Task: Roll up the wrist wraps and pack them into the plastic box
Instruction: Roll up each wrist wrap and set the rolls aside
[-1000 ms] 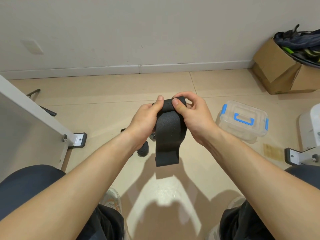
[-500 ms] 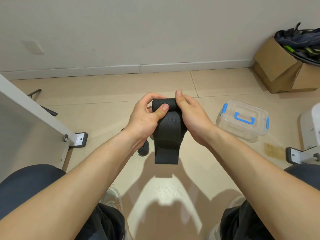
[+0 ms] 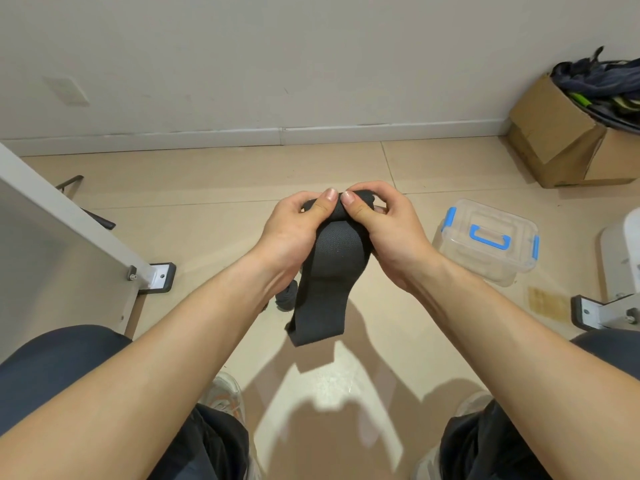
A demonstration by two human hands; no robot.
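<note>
I see the black wrist wrap [image 3: 327,268], made of a woven fabric with a fine dotted grain, held in the air above the beige tiled floor [image 3: 207,223]. Its upper end is turned into a thick, soft roll. The rest hangs down as a flat, broad band that ends in a straight edge and is slightly turned to the left. The surface looks matte, not shiny.

The left hand [image 3: 292,233] grips the left end of the roll. Its thumb presses on top with the nail up, and the other fingers are curled round behind. The right hand [image 3: 393,230] holds the right end in the same manner, with the thumb on top and the index finger bent over the roll. The two thumb tips are just beside each other in the middle (I cannot tell if they really touch). Both forearms are bare and come in from the lower corners, with the wrists bent a little inward.

The clear plastic box [image 3: 491,258], rectangular with rounded corners, a glossy lid, blue latches and a blue handle, stands on the floor to the right of the right hand, apart from it. Its lid is on.

Behind the left wrist a small dark rounded thing [image 3: 286,299] lies on the floor. It is mostly hidden, so I cannot say what it is. A brown cardboard box [image 3: 550,133] with dark cloth inside stands at the wall far right, and a white slanted metal leg [image 3: 69,220] is at the left.
</note>
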